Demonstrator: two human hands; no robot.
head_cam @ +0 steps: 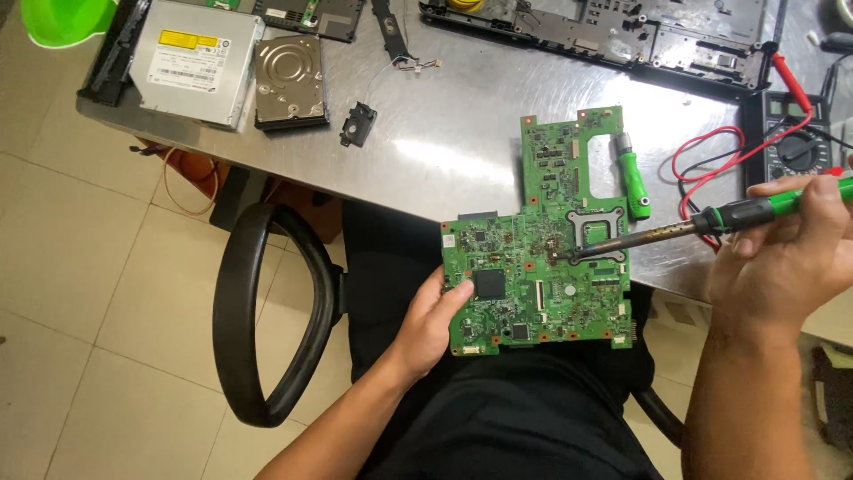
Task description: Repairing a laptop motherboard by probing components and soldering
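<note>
Left hand (433,322) grips circuit board (542,258) edge; right hand (786,249) clamps soldering iron (711,220), tip on board.

Glossy green circuit board (533,267), brushed metal table (462,133), plastic-handled soldering iron (711,222).

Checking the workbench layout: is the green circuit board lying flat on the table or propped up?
Propped. The circuit board leans with its far end on the table edge, its near end over the lap, steadied by the left hand.

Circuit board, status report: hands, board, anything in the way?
Left hand grips circuit board edge. Right hand holds soldering iron, tip on board. Screwdriver beside board, not blocking.
</note>
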